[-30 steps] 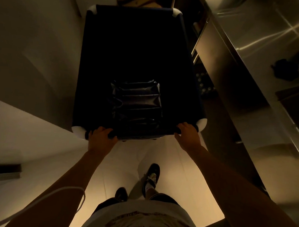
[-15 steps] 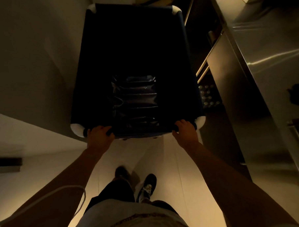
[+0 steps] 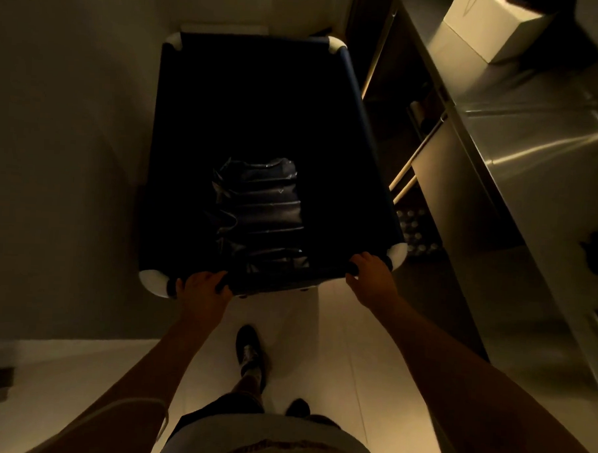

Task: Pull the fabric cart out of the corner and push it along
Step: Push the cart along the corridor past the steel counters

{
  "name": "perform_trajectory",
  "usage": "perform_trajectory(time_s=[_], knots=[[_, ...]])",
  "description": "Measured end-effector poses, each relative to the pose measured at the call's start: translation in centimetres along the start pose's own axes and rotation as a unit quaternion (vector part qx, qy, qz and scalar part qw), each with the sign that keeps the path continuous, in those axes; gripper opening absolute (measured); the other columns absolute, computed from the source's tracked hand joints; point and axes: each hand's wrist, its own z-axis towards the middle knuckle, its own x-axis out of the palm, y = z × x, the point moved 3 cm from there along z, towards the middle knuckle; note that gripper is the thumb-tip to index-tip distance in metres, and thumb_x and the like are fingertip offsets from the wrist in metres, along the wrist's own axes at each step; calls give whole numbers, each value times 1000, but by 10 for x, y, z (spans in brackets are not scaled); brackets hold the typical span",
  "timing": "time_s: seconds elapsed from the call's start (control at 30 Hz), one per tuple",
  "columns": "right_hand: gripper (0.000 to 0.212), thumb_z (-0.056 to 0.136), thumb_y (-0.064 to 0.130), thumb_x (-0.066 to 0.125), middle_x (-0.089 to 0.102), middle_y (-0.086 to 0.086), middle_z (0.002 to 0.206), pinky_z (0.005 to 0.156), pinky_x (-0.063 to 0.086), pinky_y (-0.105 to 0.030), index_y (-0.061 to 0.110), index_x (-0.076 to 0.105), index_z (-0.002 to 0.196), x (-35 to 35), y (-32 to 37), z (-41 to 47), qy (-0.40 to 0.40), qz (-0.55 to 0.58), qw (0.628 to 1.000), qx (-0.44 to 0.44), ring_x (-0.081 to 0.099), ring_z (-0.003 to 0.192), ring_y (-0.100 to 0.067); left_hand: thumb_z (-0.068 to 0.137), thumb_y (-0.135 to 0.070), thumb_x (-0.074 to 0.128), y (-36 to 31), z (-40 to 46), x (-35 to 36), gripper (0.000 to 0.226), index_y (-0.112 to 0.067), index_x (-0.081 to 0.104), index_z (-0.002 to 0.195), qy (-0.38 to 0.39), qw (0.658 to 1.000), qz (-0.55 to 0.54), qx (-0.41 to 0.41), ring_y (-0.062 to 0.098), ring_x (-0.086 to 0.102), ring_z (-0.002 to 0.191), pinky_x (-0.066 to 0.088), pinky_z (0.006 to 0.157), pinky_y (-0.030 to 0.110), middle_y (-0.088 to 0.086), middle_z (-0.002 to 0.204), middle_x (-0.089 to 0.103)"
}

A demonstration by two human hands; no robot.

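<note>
The dark fabric cart (image 3: 360, 119), with white rounded corners, fills the middle of the head view, seen from above. Its inside is almost black. A stack of shiny dark plastic packs (image 3: 260, 211) lies at the bottom near me. My left hand (image 3: 202, 290) grips the near rim close to the left corner. My right hand (image 3: 369, 274) grips the same rim close to the right corner. Both arms stretch forward to the cart.
A pale wall (image 3: 64, 147) runs close along the cart's left side. A steel counter (image 3: 534, 140) with shelves below stands on the right, and a white box (image 3: 488, 25) sits on it. Light floor (image 3: 324, 330) lies under my feet.
The cart has rolled forward along the steel counter with both hands still on its rim. My feet have swapped places in stepping. The white box has come into view.
</note>
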Motion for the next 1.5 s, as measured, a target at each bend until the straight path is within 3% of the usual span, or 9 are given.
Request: perform_trajectory(time_s=[0.53,0.8,0.93,1.1,1.5], knots=[[41,97,23,63,61,-9,133,105,48,-44,14,57,137,-43,32,125,-5,16,1000,-3,58,123,-29,100,-39,52,-14,127,-35,45,-27,55,144,-10,1000,17,14,34,41,143,8,126,59,11,149,54],[41,98,32,62,61,-7,132,103,49,-44,19,59,137,-69,28,193,0,-4,998,-63,60,119,-28,101,-47,44,-34,188,-63,48,-33,49,147,19,999,48,-12,30,39,144,14,124,58,5,153,50],[41,96,31,63,65,-5,127,104,47,-42,20,60,135,-88,7,227,1,-24,996,-84,61,117,-26,94,-52,28,-51,210,-79,62,-31,49,148,26,998,48,-40,31,36,147,11,125,57,7,155,47],[39,93,25,67,68,-7,122,98,48,-40,18,64,131,-97,-1,258,-8,-13,994,-111,63,111,-28,102,-35,52,-51,239,-86,45,-30,51,147,9,998,58,-30,30,37,147,13,125,56,9,155,48],[34,96,25,65,66,-8,123,102,49,-42,16,65,129,-104,12,312,4,12,996,-84,60,115,-28,103,-30,52,-57,310,-110,46,-24,50,148,30,998,58,4,35,41,143,22,120,59,13,152,51]])
